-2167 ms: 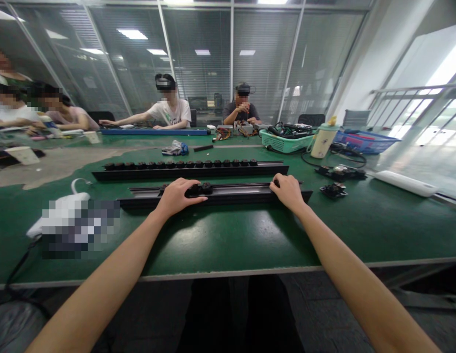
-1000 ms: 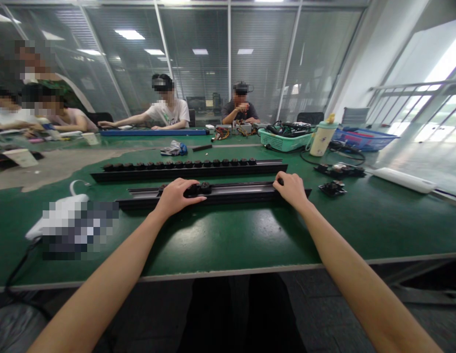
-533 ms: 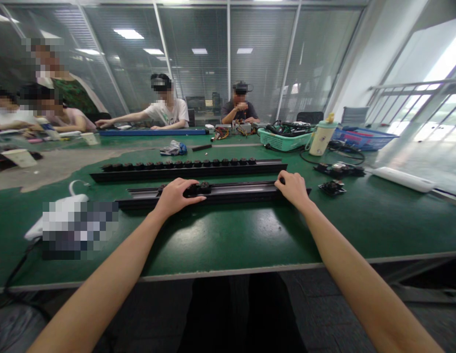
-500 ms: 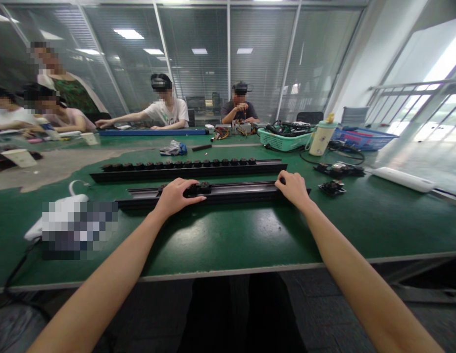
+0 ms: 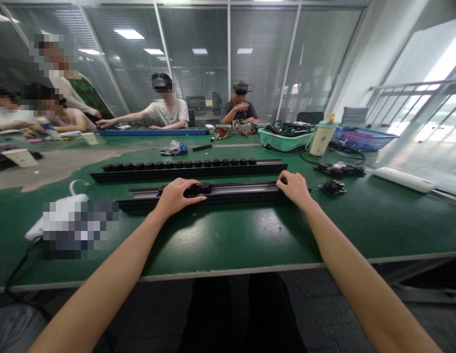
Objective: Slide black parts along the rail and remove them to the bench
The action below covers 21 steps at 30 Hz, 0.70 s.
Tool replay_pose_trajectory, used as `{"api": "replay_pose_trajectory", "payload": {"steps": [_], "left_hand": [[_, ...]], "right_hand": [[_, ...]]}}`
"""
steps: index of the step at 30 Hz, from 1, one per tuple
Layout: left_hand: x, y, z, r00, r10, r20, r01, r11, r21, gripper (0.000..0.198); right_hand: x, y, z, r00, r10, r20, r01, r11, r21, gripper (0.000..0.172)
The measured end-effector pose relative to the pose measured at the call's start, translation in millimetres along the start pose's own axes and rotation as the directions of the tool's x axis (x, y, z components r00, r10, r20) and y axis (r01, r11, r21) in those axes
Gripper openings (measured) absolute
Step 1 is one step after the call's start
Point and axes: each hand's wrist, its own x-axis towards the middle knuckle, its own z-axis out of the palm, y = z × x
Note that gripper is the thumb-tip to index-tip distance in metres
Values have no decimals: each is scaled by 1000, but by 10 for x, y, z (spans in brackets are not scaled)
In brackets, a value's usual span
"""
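Note:
Lengthwise before me lies a long black rail [image 5: 246,189] with a grey channel, several black round pieces [image 5: 205,187] sitting in it left of centre. My left hand [image 5: 176,196] is closed over the rail at these pieces, its thumb along the front side and fingers over the top; it hides part of them. At the rail's right end my right hand [image 5: 297,189] is closed in a pinch, with a small black piece [image 5: 284,181] showing between finger and thumb. Behind lies a second black rail [image 5: 191,172], parallel, carrying a row of similar round pieces.
Small black assemblies [image 5: 333,187] lie right of my rail, beside a white bar [image 5: 403,179]. Further back stand a green basket [image 5: 287,141] of cables and a cream tumbler [image 5: 321,139]. A white device [image 5: 55,215] with a cable lies left. Several people sit or stand across the green table [image 5: 235,245].
My right hand has shifted very slightly right at the rail's end; my left hand stays in place. The standing person at the back left has moved a little to the right.

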Motion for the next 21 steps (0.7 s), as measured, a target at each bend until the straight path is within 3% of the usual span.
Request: {"api": "replay_pose_trajectory", "payload": {"steps": [9,21], "left_hand": [[-2,-5,13,1000,15,-12,-15,1000,2,65],[-1,-18,11,1000,21,-12,-21,1000,2,65]], "right_hand": [[36,122,68,999,16,-50,-16,1000,2,21],[43,141,47,999,34,-33,-34,999,2,20]]}}
